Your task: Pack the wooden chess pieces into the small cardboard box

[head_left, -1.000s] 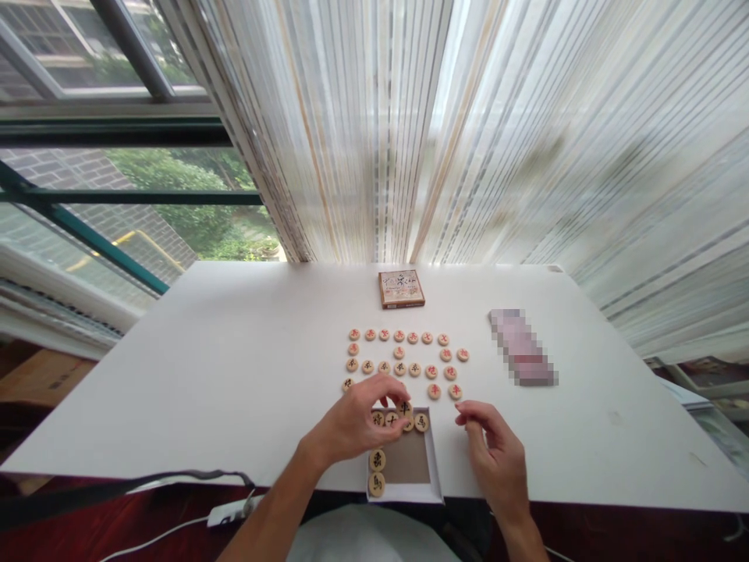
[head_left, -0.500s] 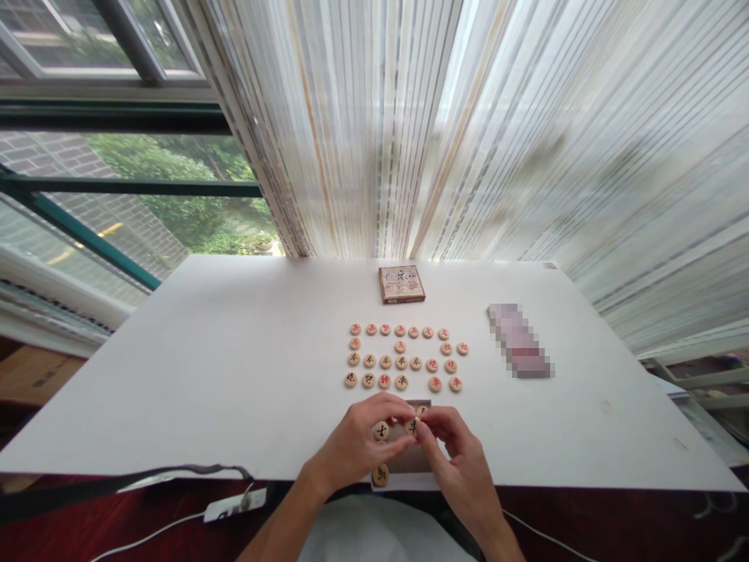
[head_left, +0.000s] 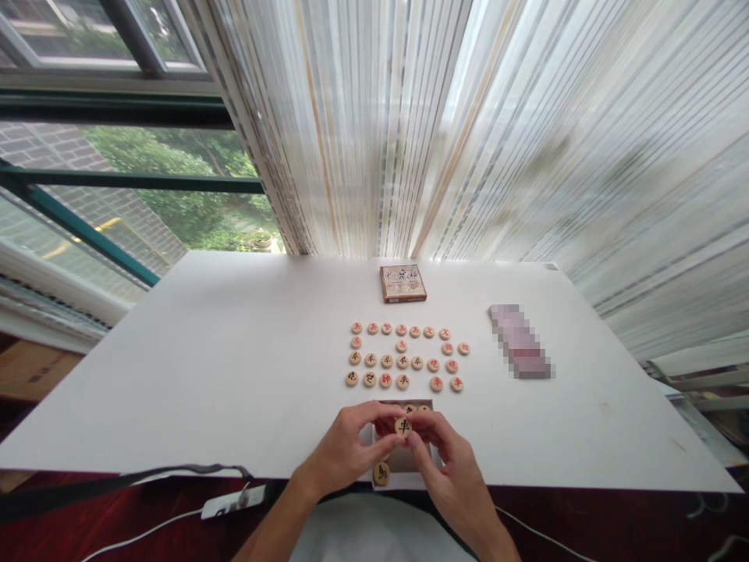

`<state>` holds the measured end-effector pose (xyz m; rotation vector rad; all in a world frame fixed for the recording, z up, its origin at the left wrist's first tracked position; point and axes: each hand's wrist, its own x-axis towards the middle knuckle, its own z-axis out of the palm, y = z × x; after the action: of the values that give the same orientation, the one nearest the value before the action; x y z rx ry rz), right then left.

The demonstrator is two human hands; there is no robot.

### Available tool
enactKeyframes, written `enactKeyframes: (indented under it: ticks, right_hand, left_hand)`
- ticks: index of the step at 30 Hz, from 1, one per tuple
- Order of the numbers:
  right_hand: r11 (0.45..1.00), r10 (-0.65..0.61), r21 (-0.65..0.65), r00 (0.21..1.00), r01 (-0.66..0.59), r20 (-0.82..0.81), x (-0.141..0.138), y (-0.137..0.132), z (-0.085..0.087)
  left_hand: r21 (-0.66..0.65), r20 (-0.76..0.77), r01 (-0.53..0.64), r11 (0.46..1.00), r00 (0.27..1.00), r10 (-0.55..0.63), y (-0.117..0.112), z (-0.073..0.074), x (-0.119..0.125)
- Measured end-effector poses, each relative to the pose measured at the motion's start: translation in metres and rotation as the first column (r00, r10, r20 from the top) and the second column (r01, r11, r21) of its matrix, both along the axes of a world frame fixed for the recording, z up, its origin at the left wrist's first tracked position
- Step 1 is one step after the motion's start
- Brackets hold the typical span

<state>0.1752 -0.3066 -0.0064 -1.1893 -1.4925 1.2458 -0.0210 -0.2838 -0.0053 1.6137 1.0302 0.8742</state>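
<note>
A round wooden Chinese chess piece (head_left: 403, 427) with a black character is held above an open box (head_left: 409, 479) at the table's near edge. My left hand (head_left: 349, 441) pinches it from the left with thumb and fingers, and my right hand (head_left: 448, 446) grips its right side. Inside the box, a black-marked horse piece (head_left: 381, 473) lies at the near left corner. More pieces show at the box's far side, partly covered by my fingers. Beyond the hands, rows of red-marked and black-marked pieces (head_left: 402, 362) lie face up.
Behind the rows sits a closed, printed box lid (head_left: 403, 282). To the right lies a pixelated pinkish item (head_left: 520, 343). The white table (head_left: 222, 367) meets string curtains (head_left: 363, 140) and a window at the back. A power strip (head_left: 232, 501) and dark strap are at the front left.
Both hands have shifted slightly left with the piece, and its character now faces me more squarely. The piece seen beside my left fingers is now mostly covered, while more show at the box's far side.
</note>
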Motion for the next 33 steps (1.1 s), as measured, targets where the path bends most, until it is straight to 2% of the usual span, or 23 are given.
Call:
enactKeyframes:
  ticks: [13, 20, 27, 33]
  right_hand:
    - [0.993, -0.027, -0.117, 1.000, 0.027, -0.001, -0.0015, 0.0055, -0.0001]
    - [0.995, -0.050, -0.081, 0.998, 0.053, 0.037, 0.0016, 0.0034, -0.0021]
    - [0.996, 0.015, -0.082, 0.999, -0.019, -0.045, 0.0040, -0.0012, 0.0037]
    - [0.999, 0.010, -0.030, 1.000, -0.011, -0.022, 0.0060, -0.0017, 0.0007]
  left_hand:
    - [0.127, -0.028, 0.054, 0.990, 0.998, -0.051, -0.0051, -0.0004, 0.0002]
    - [0.071, -0.038, 0.053, 0.996, 0.998, -0.051, -0.0046, -0.0006, 0.0017]
    - [0.022, -0.023, -0.019, 1.000, 1.000, 0.019, -0.0043, -0.0072, 0.0020]
    - [-0.038, -0.015, -0.016, 0.999, 1.000, 0.015, -0.0037, -0.0014, 0.0022]
